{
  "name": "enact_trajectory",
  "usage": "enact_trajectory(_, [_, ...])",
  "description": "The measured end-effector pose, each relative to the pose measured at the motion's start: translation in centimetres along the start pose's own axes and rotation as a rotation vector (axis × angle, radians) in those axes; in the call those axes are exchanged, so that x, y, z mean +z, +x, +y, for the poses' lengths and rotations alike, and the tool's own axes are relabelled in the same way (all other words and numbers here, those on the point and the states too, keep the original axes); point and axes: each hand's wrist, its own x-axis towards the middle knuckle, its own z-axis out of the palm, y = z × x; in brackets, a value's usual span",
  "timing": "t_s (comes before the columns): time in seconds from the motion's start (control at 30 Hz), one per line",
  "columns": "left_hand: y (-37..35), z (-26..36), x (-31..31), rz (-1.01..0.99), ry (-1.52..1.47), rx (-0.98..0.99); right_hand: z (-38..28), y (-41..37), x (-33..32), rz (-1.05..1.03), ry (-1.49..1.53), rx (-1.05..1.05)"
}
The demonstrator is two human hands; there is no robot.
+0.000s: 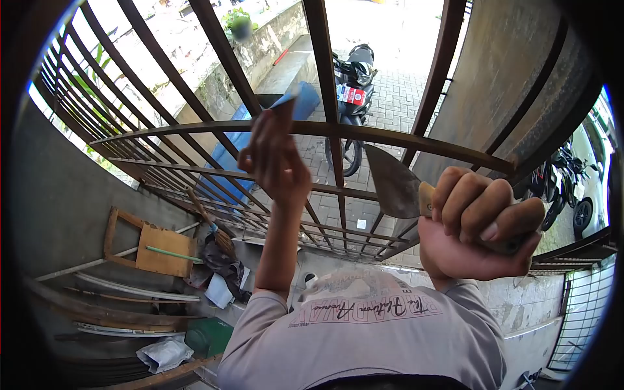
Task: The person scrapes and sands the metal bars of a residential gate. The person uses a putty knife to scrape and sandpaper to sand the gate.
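Observation:
My right hand [487, 221] is closed around the light wooden handle [426, 198] of a pointed trowel. Its grey metal blade [393, 185] points up and left, overlapping the brown metal bars [364, 133] in this view. Raised in front of the same bars, my left hand [276, 159] pinches a thin, flat brown piece [285, 112] that sticks up above the fingers. Motion blurs that piece, and I cannot tell what kind of thing it is.
Beyond the bars are a parked motorcycle [354, 84] and a blue sheet-like thing [224, 175]. At lower left lie a wooden frame with a board [166, 250], a broom [221, 237], long poles [136, 286] and a green container [209, 337]. More motorcycles [562, 175] stand at right.

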Motion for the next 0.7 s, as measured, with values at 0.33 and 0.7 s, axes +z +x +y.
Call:
enact_trajectory(0.33, [1.9, -0.4, -0.5, -0.011, 0.018, 0.004, 1.1, 1.1, -0.5, -0.078, -0.035, -0.018])
enact_trajectory(0.7, [1.6, 2.8, 0.7, -0.012, -0.005, -0.051, 1.3, 1.3, -0.2, -0.058, 0.02, 0.004])
